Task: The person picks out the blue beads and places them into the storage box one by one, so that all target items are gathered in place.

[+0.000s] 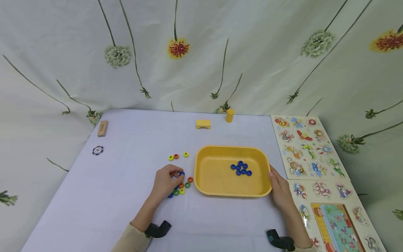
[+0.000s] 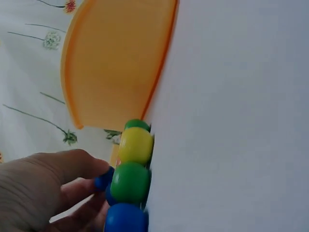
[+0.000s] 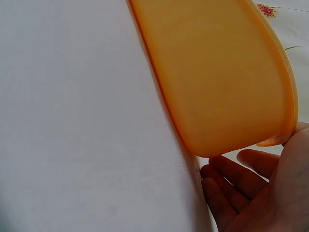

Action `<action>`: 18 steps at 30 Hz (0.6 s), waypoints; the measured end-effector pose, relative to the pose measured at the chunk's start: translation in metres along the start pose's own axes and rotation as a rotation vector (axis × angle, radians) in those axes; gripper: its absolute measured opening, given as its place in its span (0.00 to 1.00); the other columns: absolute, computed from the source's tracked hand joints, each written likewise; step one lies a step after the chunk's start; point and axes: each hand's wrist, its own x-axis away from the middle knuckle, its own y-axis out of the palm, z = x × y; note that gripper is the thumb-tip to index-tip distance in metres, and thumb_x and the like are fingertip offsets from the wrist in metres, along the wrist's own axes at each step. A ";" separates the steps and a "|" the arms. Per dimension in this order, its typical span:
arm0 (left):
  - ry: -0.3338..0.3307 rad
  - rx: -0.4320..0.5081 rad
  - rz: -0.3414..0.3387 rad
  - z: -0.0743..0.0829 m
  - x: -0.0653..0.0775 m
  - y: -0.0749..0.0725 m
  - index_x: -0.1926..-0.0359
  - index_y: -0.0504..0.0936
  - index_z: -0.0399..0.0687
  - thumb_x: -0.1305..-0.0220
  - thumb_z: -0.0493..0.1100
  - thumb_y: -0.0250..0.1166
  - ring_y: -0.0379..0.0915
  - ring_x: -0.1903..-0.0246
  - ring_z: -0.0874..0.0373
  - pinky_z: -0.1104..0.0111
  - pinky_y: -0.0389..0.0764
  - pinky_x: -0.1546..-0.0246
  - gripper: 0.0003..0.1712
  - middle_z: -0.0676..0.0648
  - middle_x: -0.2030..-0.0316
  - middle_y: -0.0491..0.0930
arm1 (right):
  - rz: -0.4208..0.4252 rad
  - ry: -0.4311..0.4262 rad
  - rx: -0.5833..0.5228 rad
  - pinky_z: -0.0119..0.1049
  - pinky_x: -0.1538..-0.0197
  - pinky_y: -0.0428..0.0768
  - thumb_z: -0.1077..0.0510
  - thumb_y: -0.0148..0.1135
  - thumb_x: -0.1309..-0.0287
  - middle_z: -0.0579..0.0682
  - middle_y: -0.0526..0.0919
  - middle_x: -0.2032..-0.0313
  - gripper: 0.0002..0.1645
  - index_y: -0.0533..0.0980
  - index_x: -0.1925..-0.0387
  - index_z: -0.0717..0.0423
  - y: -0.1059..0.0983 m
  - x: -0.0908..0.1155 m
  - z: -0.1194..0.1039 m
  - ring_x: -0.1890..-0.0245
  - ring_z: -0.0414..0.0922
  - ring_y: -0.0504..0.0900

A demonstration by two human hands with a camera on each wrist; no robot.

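A small blue bead (image 1: 181, 173) is pinched between the thumb and fingers of my left hand (image 1: 166, 182), left of the yellow tray (image 1: 214, 178). Close under that hand lies a loose group of beads, among them a green bead (image 2: 130, 183), a yellow bead (image 2: 135, 146) and another blue bead (image 2: 126, 218). Inside the tray, several blue beads (image 1: 244, 171) sit right of its middle. My right hand (image 1: 280, 192) holds the tray's right end, thumb over the rim and the other fingers along the outer wall (image 3: 236, 140).
Two yellow-green beads and an orange bead (image 1: 176, 156) lie behind the left hand. At the back stand a yellow arch block (image 1: 203, 124) and a yellow cylinder (image 1: 230, 115). A wooden block (image 1: 102, 128) and a poker chip (image 1: 98, 150) lie far left; sticker sheets (image 1: 283, 168) cover the right side.
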 end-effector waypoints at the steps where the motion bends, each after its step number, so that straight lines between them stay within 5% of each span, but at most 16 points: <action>1: 0.008 0.020 0.025 0.002 -0.001 -0.001 0.66 0.82 0.51 0.54 0.42 0.68 0.69 0.73 0.63 0.74 0.74 0.71 0.10 0.55 0.74 0.75 | -0.002 0.001 0.000 0.48 0.39 0.60 0.43 0.32 0.35 0.50 0.64 0.38 0.29 0.59 0.37 0.49 0.000 0.000 0.000 0.37 0.49 0.60; 4: 0.055 0.104 0.088 0.014 -0.008 -0.007 0.64 0.82 0.48 0.53 0.40 0.67 0.71 0.73 0.63 0.76 0.76 0.72 0.11 0.54 0.72 0.76 | -0.008 0.009 -0.006 0.49 0.39 0.59 0.42 0.32 0.35 0.50 0.63 0.38 0.29 0.58 0.36 0.48 -0.002 0.001 0.000 0.37 0.50 0.59; 7: 0.135 0.195 0.079 0.037 -0.019 -0.008 0.63 0.81 0.46 0.52 0.39 0.67 0.72 0.71 0.63 0.76 0.77 0.69 0.12 0.53 0.69 0.77 | -0.008 0.020 -0.003 0.49 0.39 0.59 0.42 0.32 0.35 0.50 0.63 0.38 0.30 0.58 0.36 0.48 -0.002 0.002 0.001 0.36 0.50 0.58; 13: 0.224 0.275 -0.102 0.085 -0.035 0.012 0.64 0.81 0.42 0.52 0.38 0.65 0.72 0.72 0.63 0.74 0.76 0.71 0.11 0.52 0.70 0.77 | 0.007 0.011 -0.011 0.48 0.39 0.59 0.43 0.34 0.35 0.51 0.64 0.39 0.29 0.59 0.37 0.50 0.001 0.002 0.001 0.37 0.49 0.60; 18: 0.243 0.118 -0.238 0.101 -0.048 0.045 0.68 0.81 0.46 0.55 0.38 0.65 0.71 0.77 0.67 0.77 0.73 0.75 0.09 0.53 0.74 0.77 | 0.010 0.010 -0.014 0.47 0.39 0.60 0.43 0.34 0.35 0.50 0.64 0.39 0.29 0.59 0.37 0.49 0.001 0.001 0.000 0.37 0.48 0.60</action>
